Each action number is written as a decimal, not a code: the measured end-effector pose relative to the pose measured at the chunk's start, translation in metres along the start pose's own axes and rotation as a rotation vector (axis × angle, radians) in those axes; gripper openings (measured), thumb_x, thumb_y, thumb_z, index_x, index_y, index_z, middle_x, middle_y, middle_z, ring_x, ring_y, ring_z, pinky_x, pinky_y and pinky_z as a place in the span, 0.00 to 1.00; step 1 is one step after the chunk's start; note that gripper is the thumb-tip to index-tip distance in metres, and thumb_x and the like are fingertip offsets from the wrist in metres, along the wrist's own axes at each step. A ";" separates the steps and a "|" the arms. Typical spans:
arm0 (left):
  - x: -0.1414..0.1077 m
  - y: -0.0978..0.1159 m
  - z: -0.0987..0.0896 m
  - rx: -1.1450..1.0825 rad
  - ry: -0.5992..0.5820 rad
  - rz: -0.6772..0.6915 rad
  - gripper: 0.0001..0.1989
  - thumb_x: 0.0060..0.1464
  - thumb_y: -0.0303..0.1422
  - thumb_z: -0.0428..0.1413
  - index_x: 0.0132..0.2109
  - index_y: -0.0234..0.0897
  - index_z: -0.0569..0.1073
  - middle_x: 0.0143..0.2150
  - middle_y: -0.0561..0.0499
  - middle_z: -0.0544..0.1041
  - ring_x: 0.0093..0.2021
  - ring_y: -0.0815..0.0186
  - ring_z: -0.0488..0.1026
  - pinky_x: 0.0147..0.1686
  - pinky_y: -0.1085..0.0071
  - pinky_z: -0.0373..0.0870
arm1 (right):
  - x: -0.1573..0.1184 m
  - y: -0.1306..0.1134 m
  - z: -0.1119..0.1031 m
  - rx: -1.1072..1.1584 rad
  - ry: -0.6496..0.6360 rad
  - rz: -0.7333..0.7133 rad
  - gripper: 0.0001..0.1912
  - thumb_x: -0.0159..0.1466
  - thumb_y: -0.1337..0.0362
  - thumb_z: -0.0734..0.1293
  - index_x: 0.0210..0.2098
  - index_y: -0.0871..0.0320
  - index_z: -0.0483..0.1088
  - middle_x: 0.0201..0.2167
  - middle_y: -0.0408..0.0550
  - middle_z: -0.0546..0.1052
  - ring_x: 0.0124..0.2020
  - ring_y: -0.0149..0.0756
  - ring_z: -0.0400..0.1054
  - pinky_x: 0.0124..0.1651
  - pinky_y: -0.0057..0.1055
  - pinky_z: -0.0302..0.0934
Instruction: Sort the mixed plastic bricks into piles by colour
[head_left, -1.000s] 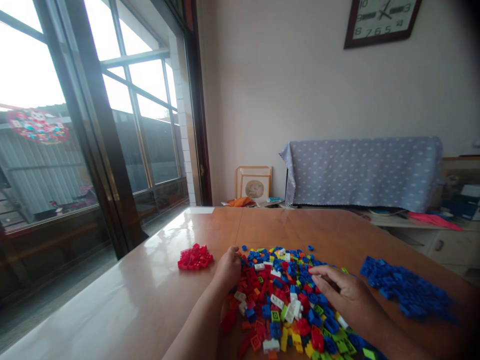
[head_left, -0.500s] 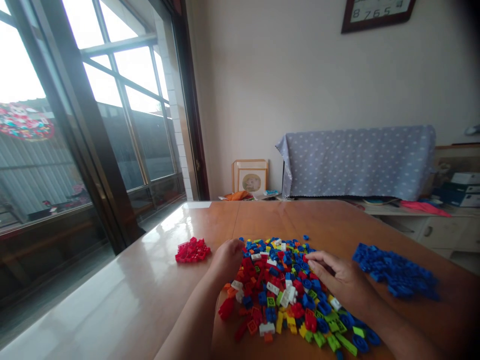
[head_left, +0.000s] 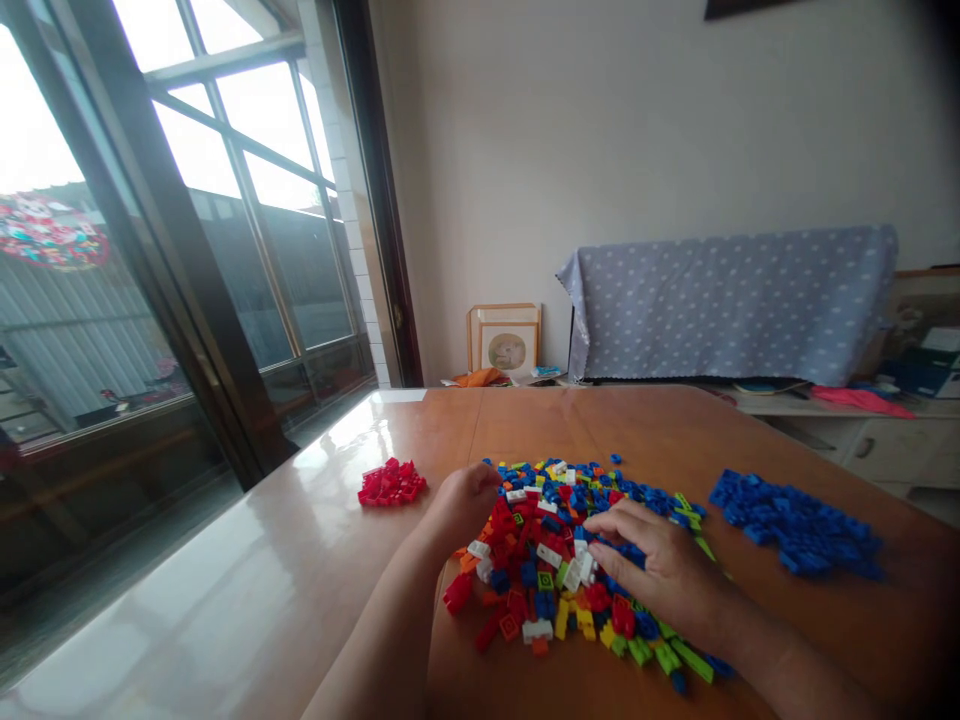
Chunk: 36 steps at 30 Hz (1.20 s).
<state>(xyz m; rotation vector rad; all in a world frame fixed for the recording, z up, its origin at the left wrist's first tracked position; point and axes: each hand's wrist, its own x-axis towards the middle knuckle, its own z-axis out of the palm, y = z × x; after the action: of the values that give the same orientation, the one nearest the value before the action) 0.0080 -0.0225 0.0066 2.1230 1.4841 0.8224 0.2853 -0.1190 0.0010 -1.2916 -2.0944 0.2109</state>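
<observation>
A mixed pile of toy building bricks (head_left: 547,555) in red, blue, white, yellow, green and orange lies before me on the wooden table (head_left: 585,425). At the pile's back left edge, my left hand (head_left: 472,492) has its fingers curled closed; whatever is in them is hidden. My right hand (head_left: 656,555) reaches over the right half of the pile, thumb and fingers apart, with the fingertips close to white and blue bricks. Its palm and wrist cover some of the bricks there.
A heap of red bricks (head_left: 391,483) sits to the left, and a larger heap of blue bricks (head_left: 795,522) to the right. Behind the table are a dotted cloth (head_left: 727,305) over a large object and a framed picture (head_left: 507,345). Glass doors stand at the left.
My right hand has moved left and inward over the pile, uncovering blue and green bricks behind it. My left hand stays near the pile's left edge. The camera view has tilted down slightly.
</observation>
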 end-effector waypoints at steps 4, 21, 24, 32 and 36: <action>-0.002 0.007 0.000 -0.002 0.042 0.032 0.13 0.58 0.34 0.50 0.44 0.38 0.78 0.32 0.53 0.78 0.32 0.68 0.71 0.30 0.76 0.61 | 0.002 0.005 0.007 -0.086 0.067 -0.058 0.12 0.67 0.57 0.63 0.47 0.50 0.75 0.44 0.48 0.77 0.47 0.41 0.71 0.52 0.37 0.64; -0.018 0.025 -0.016 0.167 -0.041 -0.048 0.11 0.55 0.37 0.54 0.39 0.37 0.78 0.30 0.51 0.77 0.30 0.67 0.69 0.26 0.74 0.57 | 0.007 0.038 0.003 -0.131 0.282 0.007 0.13 0.69 0.57 0.59 0.42 0.52 0.75 0.38 0.47 0.78 0.42 0.41 0.73 0.46 0.35 0.65; -0.039 0.020 -0.035 0.203 -0.068 -0.098 0.11 0.53 0.40 0.55 0.35 0.37 0.77 0.29 0.51 0.76 0.28 0.67 0.68 0.25 0.73 0.55 | 0.006 0.039 0.000 -0.127 0.306 0.009 0.13 0.69 0.57 0.59 0.41 0.53 0.75 0.38 0.47 0.78 0.42 0.40 0.72 0.46 0.34 0.64; -0.097 -0.005 -0.045 0.252 -0.205 -0.226 0.17 0.41 0.43 0.65 0.37 0.40 0.75 0.33 0.53 0.76 0.31 0.65 0.69 0.26 0.74 0.55 | 0.003 0.039 0.001 -0.173 0.361 0.022 0.15 0.70 0.58 0.58 0.40 0.55 0.74 0.36 0.49 0.78 0.40 0.39 0.72 0.45 0.33 0.64; -0.104 -0.015 -0.032 0.265 -0.165 -0.159 0.09 0.42 0.34 0.62 0.33 0.39 0.73 0.35 0.54 0.75 0.33 0.66 0.68 0.27 0.73 0.56 | 0.003 0.037 0.005 -0.206 0.381 0.001 0.14 0.70 0.58 0.58 0.41 0.55 0.75 0.37 0.50 0.78 0.41 0.41 0.72 0.46 0.34 0.64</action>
<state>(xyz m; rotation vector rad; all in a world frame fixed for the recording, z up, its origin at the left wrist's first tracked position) -0.0505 -0.1154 -0.0030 2.1598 1.7239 0.4007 0.3088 -0.0973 -0.0179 -1.3303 -1.8219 -0.2406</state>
